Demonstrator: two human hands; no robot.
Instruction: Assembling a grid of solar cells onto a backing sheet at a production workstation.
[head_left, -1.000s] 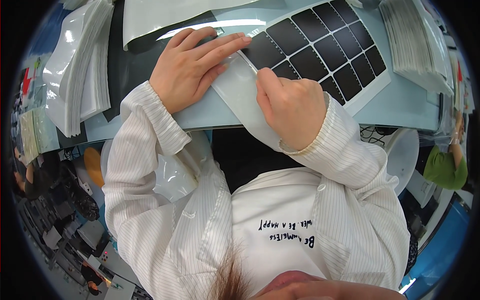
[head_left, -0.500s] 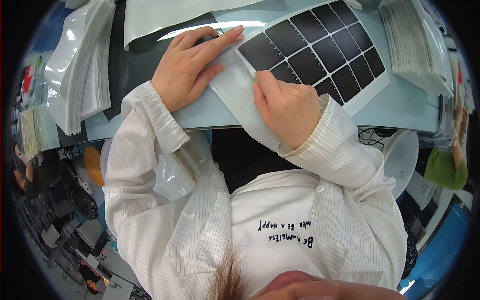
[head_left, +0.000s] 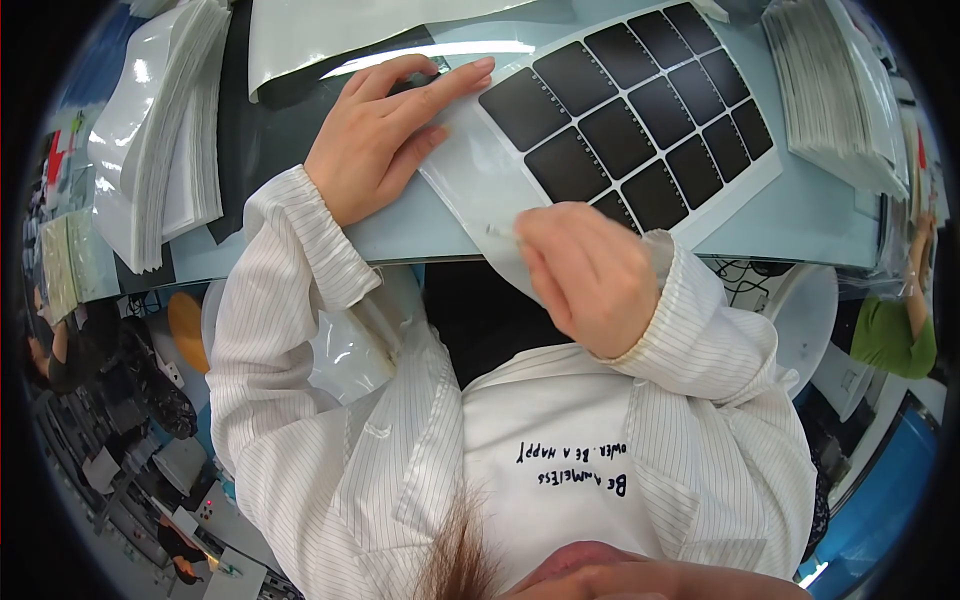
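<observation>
A white sheet with rows of black rounded rectangles lies slanted on the work table. Along its left side runs a pale, translucent film strip, which hangs over the table's front edge. My left hand rests with its fingers spread, the fingertips by the strip and the sheet's left corner. My right hand is closed in a pinch over the sheet's near edge. From its fingertips pokes the tip of a small thin tool, mostly hidden and blurred.
Stacks of glossy sheets stand at the left and right. Behind my left hand lie a dark mat and a large white sheet. A person in green is at the far right.
My right hand has moved toward me along the sheet's left edge, with the tool tip lower down the strip. More black rectangles show. The left hand has hardly moved.
</observation>
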